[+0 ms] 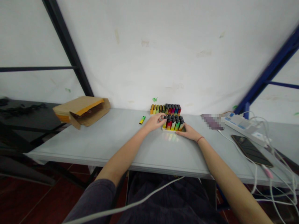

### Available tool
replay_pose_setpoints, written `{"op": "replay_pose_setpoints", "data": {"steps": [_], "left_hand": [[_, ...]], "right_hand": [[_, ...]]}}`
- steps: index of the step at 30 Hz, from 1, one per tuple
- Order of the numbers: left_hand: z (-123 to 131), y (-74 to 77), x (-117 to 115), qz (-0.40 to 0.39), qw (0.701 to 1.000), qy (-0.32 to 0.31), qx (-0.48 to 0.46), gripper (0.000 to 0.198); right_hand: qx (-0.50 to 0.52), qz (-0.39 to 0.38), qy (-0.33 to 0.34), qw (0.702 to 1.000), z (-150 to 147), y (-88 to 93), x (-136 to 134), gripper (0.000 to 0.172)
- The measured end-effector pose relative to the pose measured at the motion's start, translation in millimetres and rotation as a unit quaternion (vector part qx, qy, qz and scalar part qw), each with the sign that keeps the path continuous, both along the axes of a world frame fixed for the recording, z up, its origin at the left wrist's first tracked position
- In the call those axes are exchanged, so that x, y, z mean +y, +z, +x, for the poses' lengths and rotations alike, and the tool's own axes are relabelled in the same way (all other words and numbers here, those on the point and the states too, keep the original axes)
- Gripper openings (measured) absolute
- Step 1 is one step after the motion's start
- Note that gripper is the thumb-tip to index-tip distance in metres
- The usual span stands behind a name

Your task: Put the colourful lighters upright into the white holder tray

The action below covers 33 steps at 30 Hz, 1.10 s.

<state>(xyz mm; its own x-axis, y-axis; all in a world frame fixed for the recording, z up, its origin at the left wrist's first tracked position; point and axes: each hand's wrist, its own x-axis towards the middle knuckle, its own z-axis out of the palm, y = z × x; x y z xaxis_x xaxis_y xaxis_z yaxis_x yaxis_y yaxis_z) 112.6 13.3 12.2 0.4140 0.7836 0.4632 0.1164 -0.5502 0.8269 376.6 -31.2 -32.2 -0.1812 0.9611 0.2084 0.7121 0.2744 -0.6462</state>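
A white tray (168, 130) packed with upright lighters (173, 123) in several colours, black tops up, stands on the grey table. My right hand (189, 133) grips its right end, thumb along the front edge. At the left end, my left hand (154, 122) has its thumb and fingers curled in a pinch around the top of a lighter (164, 122) in the row; the fingertips partly hide it. Just behind stand more upright lighters, a yellow-orange group (157, 109) and a darker multicoloured group (173, 109). One green and yellow lighter (142, 120) lies alone left of my left hand.
An open brown cardboard box (81, 107) lies at the table's left end. On the right are a power strip (247, 127) with white cables, a black phone (251, 150) and a blurred-out item (212, 121). The wall (149, 62) borders the back.
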Motion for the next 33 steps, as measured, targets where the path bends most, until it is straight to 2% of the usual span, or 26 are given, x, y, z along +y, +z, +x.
{"op": "replay_pose_setpoints", "data": {"steps": [2, 4, 7, 8, 10, 13, 15, 17, 20, 22, 24, 26, 28, 31, 33], "left_hand": [[-4, 0.9, 7, 0.040, 0.997, 0.060, 0.038, 0.019], [-12, 1.7, 15, 0.079, 0.979, 0.167, 0.089, 0.015], [-31, 1.1, 25, 0.076, 0.918, 0.338, 0.195, 0.020], [-37, 0.1, 28, 0.056, 0.895, 0.372, 0.241, 0.025], [-49, -2.7, 31, -0.003, 0.856, 0.395, 0.333, 0.034], [-57, -7.2, 36, -0.077, 0.825, 0.373, 0.417, 0.035], [-56, -9.5, 39, -0.088, 0.828, 0.355, 0.425, 0.035], [-51, -10.8, 42, -0.079, 0.854, 0.332, 0.392, 0.035], [-38, -12.1, 46, -0.082, 0.918, 0.273, 0.277, 0.023], [-28, -12.7, 45, -0.131, 0.952, 0.223, 0.161, 0.018], [-17, -12.8, 41, -0.193, 0.965, 0.173, 0.033, 0.021], [-8, -12.3, 35, -0.243, 0.958, 0.133, -0.068, 0.027], [-1, -11.7, 30, -0.285, 0.944, 0.106, -0.127, 0.034], [6, -12.5, 25, -0.334, 0.921, 0.103, -0.169, 0.054], [8, -14.3, 24, -0.348, 0.913, 0.118, -0.179, 0.058]], "right_hand": [[-0.001, -0.003, 0.000, 1.000, 0, 0.4, 0, 0.052], [-0.002, -0.007, -0.002, 1.000, 0, 0.8, -1, 0.051], [-0.004, -0.009, -0.007, 1.000, 1, 1.1, -1, 0.051], [-0.006, -0.009, -0.008, 1.000, 1, 1.0, -1, 0.052], [-0.007, -0.008, -0.007, 1.000, 1, 0.7, -1, 0.053], [-0.004, -0.004, -0.009, 1.000, 0, -0.1, -1, 0.055], [-0.002, -0.002, -0.011, 1.000, 0, -0.7, 0, 0.055], [-0.005, -0.003, -0.010, 1.000, 1, -0.9, 0, 0.054], [-0.010, -0.005, -0.009, 1.000, 1, -1.0, 0, 0.054], [-0.010, -0.003, -0.010, 1.000, 1, -1.2, 0, 0.055], [-0.006, 0.000, -0.008, 1.000, 1, -1.4, 0, 0.055], [-0.003, 0.000, -0.006, 1.000, 1, -1.3, 0, 0.055], [-0.001, -0.002, -0.005, 1.000, 1, -0.9, 0, 0.055], [0.002, -0.006, -0.009, 1.000, 1, 0.1, 0, 0.053], [0.002, -0.007, -0.008, 1.000, 1, 0.5, 0, 0.052]]}}
